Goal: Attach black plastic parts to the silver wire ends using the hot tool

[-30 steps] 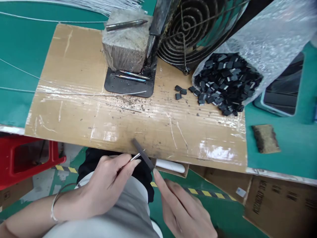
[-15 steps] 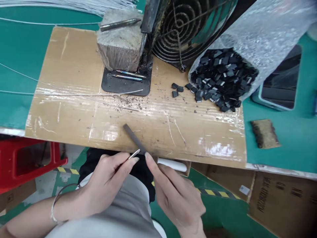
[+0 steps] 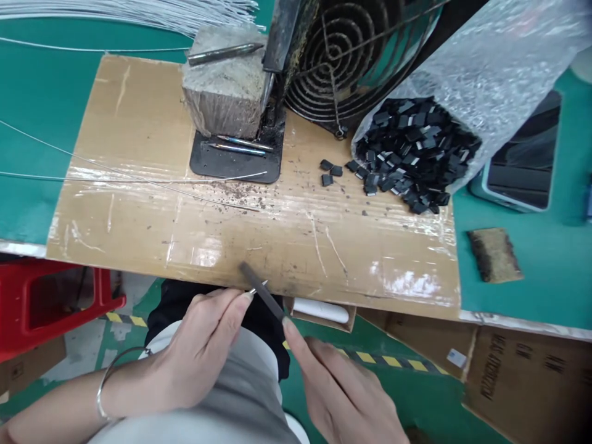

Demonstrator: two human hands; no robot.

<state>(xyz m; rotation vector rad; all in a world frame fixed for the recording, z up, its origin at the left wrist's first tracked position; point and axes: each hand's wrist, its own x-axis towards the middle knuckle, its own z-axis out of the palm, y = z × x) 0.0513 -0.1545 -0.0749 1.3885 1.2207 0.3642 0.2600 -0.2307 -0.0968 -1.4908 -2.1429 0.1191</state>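
My left hand (image 3: 198,351) pinches a small pointed metal tip (image 3: 253,290), most of it hidden in the fingers; it resembles a soldering iron tip. In my right hand (image 3: 337,382) is a flat dark file (image 3: 266,297), its index finger stretched along it. The file lies across the metal tip, just off the front edge of the cardboard sheet (image 3: 139,234). Beyond it, two similar metal tips (image 3: 240,148) rest on a black plate (image 3: 203,161). Another metal tip (image 3: 226,53) lies on a grey block (image 3: 222,105), beside a soldering iron (image 3: 272,55).
A black fan (image 3: 337,55) stands at the back. Small black connectors (image 3: 411,148) spill from a plastic bag (image 3: 499,68). Thin wires (image 3: 139,180) cross the cardboard from the left. At right are a phone (image 3: 525,160) and a brown sponge (image 3: 494,254). A red stool (image 3: 60,302) stands lower left.
My right hand has drawn the file down and to the right, and the file now crosses over the metal tip. My left hand stays nearly in place with the tip in its fingers.
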